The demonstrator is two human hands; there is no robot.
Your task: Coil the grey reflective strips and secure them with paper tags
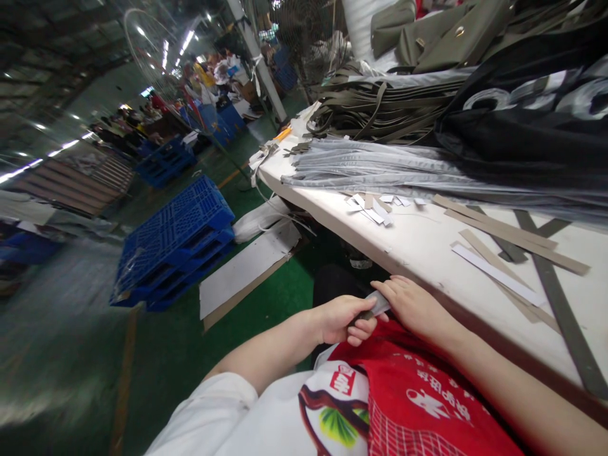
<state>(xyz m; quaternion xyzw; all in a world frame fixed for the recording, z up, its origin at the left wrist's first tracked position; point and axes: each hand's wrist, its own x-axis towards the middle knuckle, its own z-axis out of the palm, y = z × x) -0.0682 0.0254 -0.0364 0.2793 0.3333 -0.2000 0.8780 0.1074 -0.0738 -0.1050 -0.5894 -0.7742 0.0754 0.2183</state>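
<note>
Close to the red apron, below the table's front edge, both hands meet on a short grey strip (379, 304). My left hand (349, 318) has its fingers curled round the strip, thumb on top. My right hand (409, 305) pinches the strip's other end, its fingers partly hiding it. A darker piece shows under my left thumb. On the white table (418, 234) lie a bundle of long grey strips (380, 166), tan card strips (513, 233), small white paper pieces (375, 209) and a dark olive strap (565, 310).
Olive straps (380, 107), a black fabric bag (522, 139) and olive bags (451, 38) cover the table's back. Stacked blue pallets (175, 234) and a flat board (247, 269) lie on the floor to the left. People work in the distance.
</note>
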